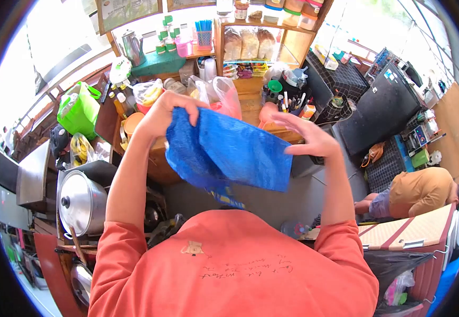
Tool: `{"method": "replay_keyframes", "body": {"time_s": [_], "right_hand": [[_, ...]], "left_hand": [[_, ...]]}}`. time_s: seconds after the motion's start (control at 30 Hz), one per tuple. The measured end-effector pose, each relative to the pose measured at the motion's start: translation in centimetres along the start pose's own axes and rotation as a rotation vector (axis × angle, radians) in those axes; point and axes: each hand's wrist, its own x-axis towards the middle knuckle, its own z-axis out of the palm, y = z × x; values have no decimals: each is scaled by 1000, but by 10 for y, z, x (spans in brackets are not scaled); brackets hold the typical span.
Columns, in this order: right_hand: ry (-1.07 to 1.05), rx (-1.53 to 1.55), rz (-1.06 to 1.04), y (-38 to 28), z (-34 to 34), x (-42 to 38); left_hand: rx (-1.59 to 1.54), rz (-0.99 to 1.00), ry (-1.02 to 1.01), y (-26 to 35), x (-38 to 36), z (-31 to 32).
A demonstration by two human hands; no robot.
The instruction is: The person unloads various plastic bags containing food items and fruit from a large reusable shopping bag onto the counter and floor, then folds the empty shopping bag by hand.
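Note:
A blue plastic bag, creased and shiny with a woven look (pixel 234 150), hangs in front of my chest. My left hand (pixel 174 111) is closed on its upper left corner, fingers folded over the edge. Beside the bag's right end is my right hand (pixel 314 136), with fingers stretched out and apart and the thumb right at the bag's edge. A strip with yellow and blue marks (pixel 224 198) dangles below the bag. Behind the bag, a pink plastic bag (pixel 226 98) stands on the wooden counter.
A large lidded aluminium pot (pixel 81 203) stands at left, below a green bag (pixel 79 108). Bread loaves (pixel 249 43) fill a wooden shelf ahead. A black fridge (pixel 385 113) is at right. A person in a tan top (pixel 422 190) bends near the cardboard (pixel 404 227).

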Motion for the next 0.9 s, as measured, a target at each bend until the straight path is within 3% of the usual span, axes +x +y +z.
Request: {"method": "replay_keyframes", "body": {"time_s": [0.03, 0.13, 0.2, 0.27, 0.33, 0.37, 0.4, 0.47, 0.6, 0.67, 0.7, 0.77, 0.8, 0.9], "right_hand": [[-4, -367, -41, -2, 13, 16], [127, -316, -163, -14, 66, 46], [31, 129, 100, -11, 79, 57], [100, 136, 28, -15, 80, 59], [101, 64, 8, -13, 69, 52], [102, 65, 8, -9, 62, 48], [131, 190, 13, -2, 54, 45], [189, 400, 19, 19, 39, 41], [325, 280, 34, 21, 29, 41], [373, 251, 72, 32, 37, 48], [538, 227, 65, 43, 48, 54], [805, 155, 68, 51, 72, 64], [801, 152, 67, 51, 84, 66], [1085, -249, -166, 60, 116, 71]], "left_hand": [[-7, -1, -1, 7, 9, 5], [207, 28, -69, 27, 32, 21], [128, -5, -34, 42, 37, 28], [-41, -81, -39, 49, 31, 24], [-54, -203, -71, 46, 18, 8], [98, -276, -118, 34, 11, -7], [96, -275, -121, 28, 2, -16], [269, -547, -288, 18, -11, -29], [371, -680, -245, -21, -36, -30], [504, -723, -19, -24, -33, -21], [502, -722, -15, -22, -30, -14], [317, -691, 251, -15, -21, 4], [222, -671, 381, -14, -18, 10], [-97, -597, 501, -18, -7, 34]]}}
